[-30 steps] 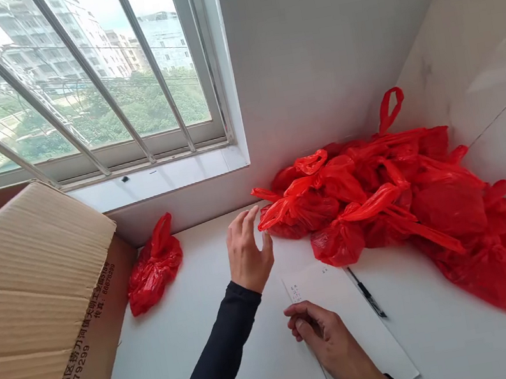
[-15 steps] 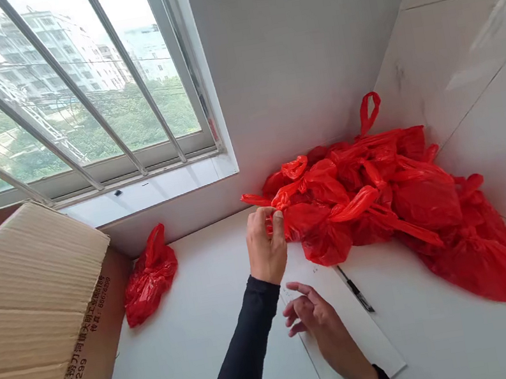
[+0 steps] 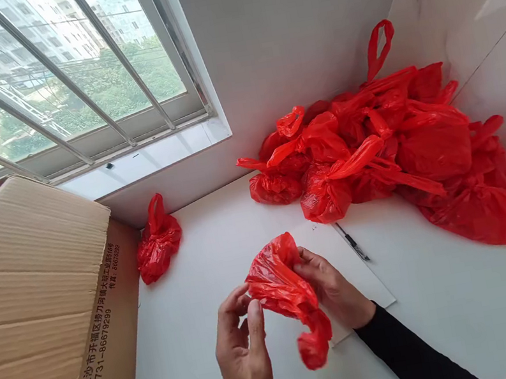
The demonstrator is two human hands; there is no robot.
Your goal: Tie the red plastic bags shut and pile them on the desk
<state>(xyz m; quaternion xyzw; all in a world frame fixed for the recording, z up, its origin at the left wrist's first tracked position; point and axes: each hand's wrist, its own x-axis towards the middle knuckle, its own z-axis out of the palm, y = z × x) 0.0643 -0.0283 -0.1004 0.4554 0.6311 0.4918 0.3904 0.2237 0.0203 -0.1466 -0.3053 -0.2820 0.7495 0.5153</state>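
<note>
A crumpled red plastic bag [image 3: 281, 282] is held above the white table, its twisted end hanging down toward me. My right hand [image 3: 331, 283] grips the bag from its right side, with the fingers partly hidden behind the plastic. At the bag's left edge is my left hand [image 3: 243, 346], thumb and fingers apart; its fingertips reach the plastic without visibly closing on it. Beyond my hands lies a heap of tied red plastic bags [image 3: 371, 144] against the wall. Another tied red bag [image 3: 159, 244] stands alone beside the box.
An open cardboard box [image 3: 59, 306] with printed lettering takes up the left side. White paper [image 3: 366, 287] lies on the table [image 3: 186, 343] under my right hand, and a black pen [image 3: 353, 242] rests along its edge. A barred window [image 3: 68, 71] is at the back left.
My hands have drawn back toward me from the heap, and a red bag is now between them, gripped by the right hand. The view has tilted down slightly.
</note>
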